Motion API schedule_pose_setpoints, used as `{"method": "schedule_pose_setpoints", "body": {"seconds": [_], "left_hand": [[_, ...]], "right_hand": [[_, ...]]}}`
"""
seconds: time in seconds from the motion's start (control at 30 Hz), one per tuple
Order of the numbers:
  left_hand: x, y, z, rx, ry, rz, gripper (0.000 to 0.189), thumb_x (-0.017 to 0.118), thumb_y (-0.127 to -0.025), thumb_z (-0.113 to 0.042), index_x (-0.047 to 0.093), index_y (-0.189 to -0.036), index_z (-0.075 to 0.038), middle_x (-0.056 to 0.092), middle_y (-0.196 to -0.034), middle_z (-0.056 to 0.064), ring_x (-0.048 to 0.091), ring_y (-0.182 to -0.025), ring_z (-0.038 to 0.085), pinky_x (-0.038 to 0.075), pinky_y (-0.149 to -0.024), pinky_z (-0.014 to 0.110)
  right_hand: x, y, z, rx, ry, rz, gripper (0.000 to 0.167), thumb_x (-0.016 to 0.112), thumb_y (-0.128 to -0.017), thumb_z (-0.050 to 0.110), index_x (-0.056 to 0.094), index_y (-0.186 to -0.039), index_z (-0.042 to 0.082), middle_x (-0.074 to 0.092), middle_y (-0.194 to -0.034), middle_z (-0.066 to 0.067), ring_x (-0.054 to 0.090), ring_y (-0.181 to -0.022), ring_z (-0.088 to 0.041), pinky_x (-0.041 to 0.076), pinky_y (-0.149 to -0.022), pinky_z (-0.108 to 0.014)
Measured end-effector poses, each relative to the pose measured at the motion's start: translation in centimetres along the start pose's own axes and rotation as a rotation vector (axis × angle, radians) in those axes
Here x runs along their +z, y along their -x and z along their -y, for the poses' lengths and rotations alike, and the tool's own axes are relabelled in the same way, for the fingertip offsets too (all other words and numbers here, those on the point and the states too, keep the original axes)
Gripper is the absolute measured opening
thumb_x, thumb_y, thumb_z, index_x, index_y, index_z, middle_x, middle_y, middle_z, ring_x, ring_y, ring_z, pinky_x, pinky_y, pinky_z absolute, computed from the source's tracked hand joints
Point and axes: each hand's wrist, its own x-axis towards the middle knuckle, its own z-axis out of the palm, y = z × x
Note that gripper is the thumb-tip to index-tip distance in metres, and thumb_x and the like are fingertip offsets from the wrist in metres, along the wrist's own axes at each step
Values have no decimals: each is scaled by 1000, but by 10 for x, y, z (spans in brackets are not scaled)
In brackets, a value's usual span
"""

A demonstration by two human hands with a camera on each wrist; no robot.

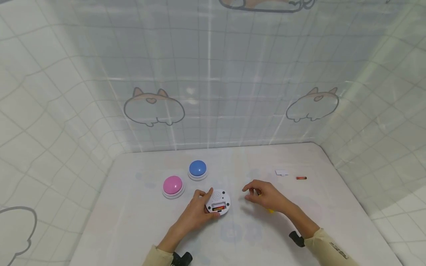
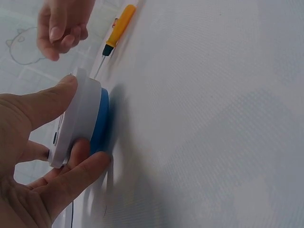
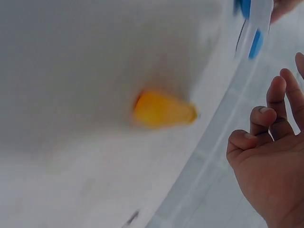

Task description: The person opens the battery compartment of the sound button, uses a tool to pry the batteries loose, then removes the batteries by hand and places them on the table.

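Observation:
My left hand (image 1: 194, 213) grips a round white push-button device (image 1: 225, 197) by its rim, thumb and fingers on opposite sides. It is upside down, with its blue dome (image 2: 100, 121) facing the table. On its upturned underside, speaker holes and an uncovered battery compartment show, with a battery (image 1: 218, 208) inside. To the right, my right hand (image 1: 266, 195) hovers over the table with loosely bent fingers and nothing held. Below it lies a screwdriver (image 2: 118, 31) with a yellow handle and thin metal shaft; the right hand mostly hides it in the head view.
A pink push button (image 1: 172, 185) and a blue push button (image 1: 198, 168) stand dome up at the left. Toward the right lie a small white flat piece (image 1: 281, 172) and a loose battery (image 1: 301, 178). Tile-patterned curtains (image 1: 213, 92) surround the white table (image 1: 133, 229).

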Motion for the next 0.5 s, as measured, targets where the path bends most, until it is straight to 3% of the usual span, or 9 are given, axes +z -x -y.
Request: {"method": "schedule_pose_setpoints", "body": {"seconds": [0.17,0.4,0.5], "left_hand": [[-1,0,-1,-3,7,-8,92,82,-82,-45,39,-155,-8,45,-129,16,52,-79,6,44,-72,23],[0,1,-2,4,3,-4,93,82,-82,-45,39,-155,-8,45,-128,17,51,-83,9,44,-72,22],[0,1,-2,7,1,-8,92,82,-82,-45,39,-154,-8,45,-126,15,51,-83,9,43,-72,22]], "right_hand": [[22,-10,9,-37,-4,65,26,73,-93,37,72,-114,21,58,-89,14,56,-87,-20,45,-75,-26],[49,-23,14,-53,81,144,19,73,-93,38,71,-111,34,53,-84,17,52,-81,-4,43,-71,-22],[55,-27,20,-38,100,174,18,74,-92,37,71,-110,36,53,-83,16,50,-79,-3,42,-69,-22]]}}
